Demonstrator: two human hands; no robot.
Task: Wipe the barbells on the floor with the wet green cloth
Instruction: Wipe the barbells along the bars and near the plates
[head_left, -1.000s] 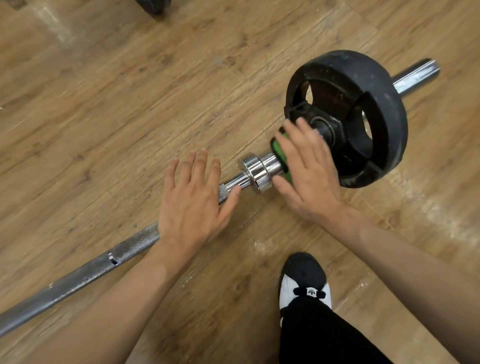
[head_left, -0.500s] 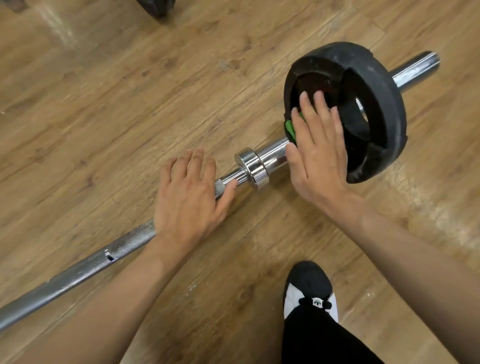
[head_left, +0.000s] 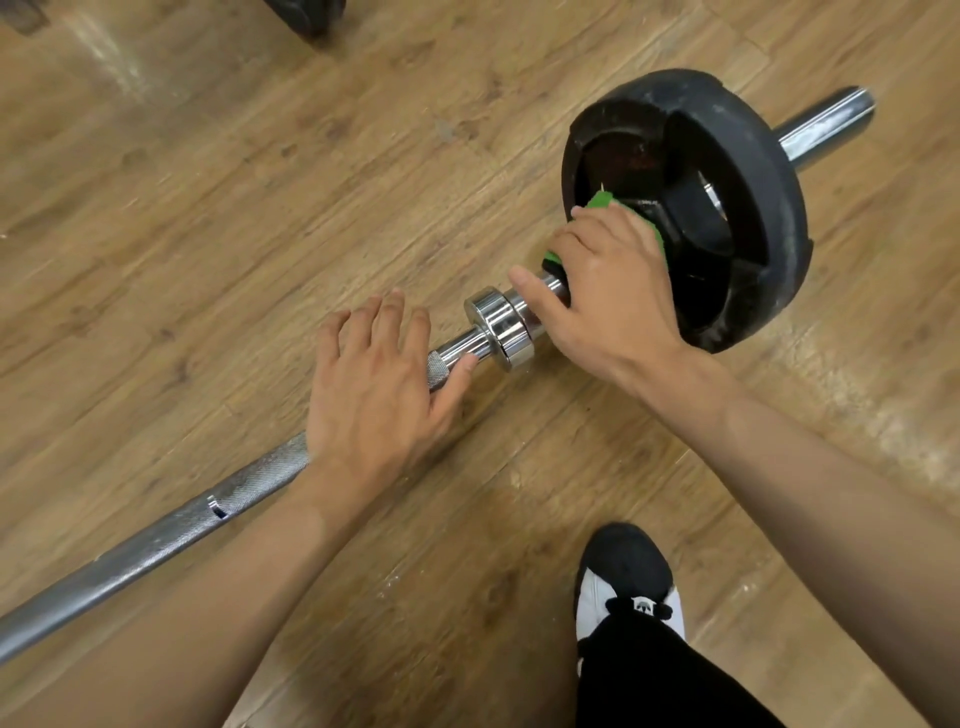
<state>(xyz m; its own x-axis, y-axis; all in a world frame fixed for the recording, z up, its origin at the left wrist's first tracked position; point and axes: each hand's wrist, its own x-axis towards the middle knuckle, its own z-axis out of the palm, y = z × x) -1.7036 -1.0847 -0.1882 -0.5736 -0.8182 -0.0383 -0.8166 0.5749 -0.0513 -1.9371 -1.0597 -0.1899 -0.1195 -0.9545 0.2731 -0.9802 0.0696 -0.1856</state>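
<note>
Barbell (head_left: 156, 540) lies on the wood floor (head_left: 208, 208), running from 8 o'clock up to 2 o'clock. A black plate (head_left: 769, 171) sits on the sleeve at the 2 o'clock end.

Right hand (head_left: 613, 291) is clamped on the green cloth (head_left: 602, 200), fingers curled over it. It presses the cloth on the sleeve between the chrome collar (head_left: 501, 327) and the plate's inner face, thumb stretched toward the collar. Green shows only at the 12 o'clock edge of the hand and under the knuckles; the rest is hidden.

Left hand (head_left: 374, 384) lies flat on the knurled shaft just at 8 o'clock of the collar, fingers straight and holding nothing; it looks like it is steadying the bar. The hands are apart, with the collar between them.

Progress (judgement only): wiping is under way at the sleeve and plate hub.
- Plate rim looks scuffed and dusty, so probably not done.
- No wet sheen is readable on the long shaft toward 8 o'clock or the bare sleeve tip past the plate, so I cannot tell whether they were wiped.
- The bar's far end is out of frame.
- A dark object (head_left: 311, 15) at the 12 o'clock edge may belong to another barbell, so more bars are likely left.

Shoe (head_left: 623, 571) at 5 o'clock, clear of the bar.
</note>
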